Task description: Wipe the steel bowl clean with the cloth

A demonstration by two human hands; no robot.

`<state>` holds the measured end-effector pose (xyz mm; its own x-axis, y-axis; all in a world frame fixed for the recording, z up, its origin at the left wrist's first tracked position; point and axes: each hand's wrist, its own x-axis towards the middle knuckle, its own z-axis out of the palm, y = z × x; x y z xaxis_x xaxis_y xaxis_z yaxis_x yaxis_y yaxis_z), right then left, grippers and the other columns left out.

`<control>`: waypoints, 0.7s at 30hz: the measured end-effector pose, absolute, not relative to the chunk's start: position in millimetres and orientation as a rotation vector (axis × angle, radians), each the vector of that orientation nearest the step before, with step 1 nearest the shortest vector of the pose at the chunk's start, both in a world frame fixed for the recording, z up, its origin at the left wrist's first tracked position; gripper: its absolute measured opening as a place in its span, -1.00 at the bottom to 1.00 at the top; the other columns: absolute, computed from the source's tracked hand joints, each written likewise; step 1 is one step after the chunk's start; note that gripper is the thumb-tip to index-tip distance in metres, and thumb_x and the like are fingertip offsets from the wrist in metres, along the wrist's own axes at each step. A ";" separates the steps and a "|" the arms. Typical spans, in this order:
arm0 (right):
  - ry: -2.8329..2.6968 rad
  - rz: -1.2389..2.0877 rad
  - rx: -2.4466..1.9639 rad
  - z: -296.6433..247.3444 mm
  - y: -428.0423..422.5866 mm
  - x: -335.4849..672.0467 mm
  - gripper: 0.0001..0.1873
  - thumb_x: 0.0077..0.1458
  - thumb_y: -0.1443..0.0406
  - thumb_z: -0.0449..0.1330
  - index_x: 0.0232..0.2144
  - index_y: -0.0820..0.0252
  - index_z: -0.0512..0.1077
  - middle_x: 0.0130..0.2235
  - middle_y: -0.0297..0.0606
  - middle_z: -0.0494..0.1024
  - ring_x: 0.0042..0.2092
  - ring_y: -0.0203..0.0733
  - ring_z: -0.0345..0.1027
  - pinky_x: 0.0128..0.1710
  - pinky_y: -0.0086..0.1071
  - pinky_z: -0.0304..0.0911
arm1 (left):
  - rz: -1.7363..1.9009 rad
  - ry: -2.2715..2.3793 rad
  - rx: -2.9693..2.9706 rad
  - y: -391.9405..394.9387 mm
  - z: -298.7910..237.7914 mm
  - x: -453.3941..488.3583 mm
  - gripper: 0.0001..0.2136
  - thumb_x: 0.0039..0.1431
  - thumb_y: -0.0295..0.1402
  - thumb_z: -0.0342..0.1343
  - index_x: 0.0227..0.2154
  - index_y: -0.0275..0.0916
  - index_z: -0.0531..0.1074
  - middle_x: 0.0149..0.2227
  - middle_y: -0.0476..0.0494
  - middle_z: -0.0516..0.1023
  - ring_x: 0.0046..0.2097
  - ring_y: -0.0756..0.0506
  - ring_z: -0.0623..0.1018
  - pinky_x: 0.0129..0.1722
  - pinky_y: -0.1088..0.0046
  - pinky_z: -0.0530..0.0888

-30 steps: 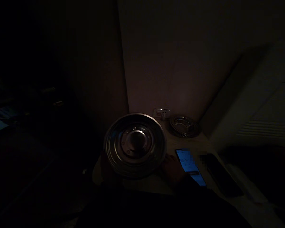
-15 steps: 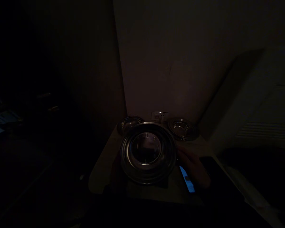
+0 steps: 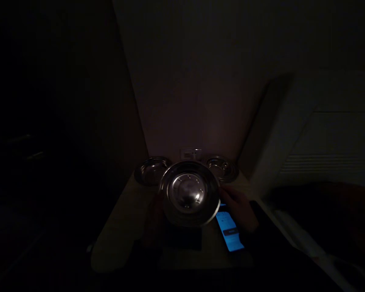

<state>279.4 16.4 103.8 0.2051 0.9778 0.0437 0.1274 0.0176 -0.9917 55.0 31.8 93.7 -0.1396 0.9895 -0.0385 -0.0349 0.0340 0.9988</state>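
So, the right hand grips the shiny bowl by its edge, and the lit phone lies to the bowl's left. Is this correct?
Not quite: in the head view, the lit phone lies to the right of the shiny bowl, not the left. The right hand does grip the bowl's edge.

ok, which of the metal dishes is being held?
The front middle dish: right hand grips its rim, dim left hand opposite. The back-left dish and back-right dish sit on the table.

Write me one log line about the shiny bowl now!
bowl: held | right hand: on right rim | left hand: at left edge, dim | behind: left dish, right dish | phone: lit
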 end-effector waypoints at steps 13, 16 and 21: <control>-1.307 0.943 -1.487 70.2 98.1 317.2 -0.72 -0.06 0.16 0.16 -0.38 0.19 0.58 -0.34 -0.23 0.63 -0.21 -0.04 0.50 -0.17 -0.17 0.39 | 1.081 1.422 0.839 82.2 86.0 72.0 -0.68 0.13 -0.20 0.08 -0.23 -0.38 0.51 -0.14 -0.34 0.58 -0.12 -0.23 0.56 -0.21 0.31 0.49; -1.353 0.953 -1.493 63.2 101.2 315.8 -0.74 -0.07 0.20 0.18 -0.36 0.22 0.58 -0.30 -0.21 0.63 -0.19 -0.04 0.50 -0.14 -0.18 0.37 | 1.070 1.455 0.923 88.7 75.3 69.1 -0.68 0.10 -0.19 0.10 -0.25 -0.37 0.53 -0.16 -0.34 0.59 -0.07 -0.27 0.54 -0.15 0.24 0.47; -1.409 0.989 -1.518 58.4 100.9 315.7 -0.77 -0.05 0.29 0.18 -0.35 0.22 0.59 -0.32 -0.24 0.63 -0.21 -0.07 0.50 -0.16 -0.27 0.38 | 0.948 1.534 1.072 93.3 66.8 63.4 -0.73 0.16 -0.31 0.02 -0.25 -0.36 0.54 -0.11 -0.29 0.57 -0.04 -0.24 0.53 -0.10 0.27 0.45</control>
<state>315.7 100.9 58.4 0.0644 0.9978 -0.0138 0.3526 -0.0357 -0.9351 63.4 93.3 66.8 -0.1106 0.9521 -0.2850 0.1714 0.3007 0.9382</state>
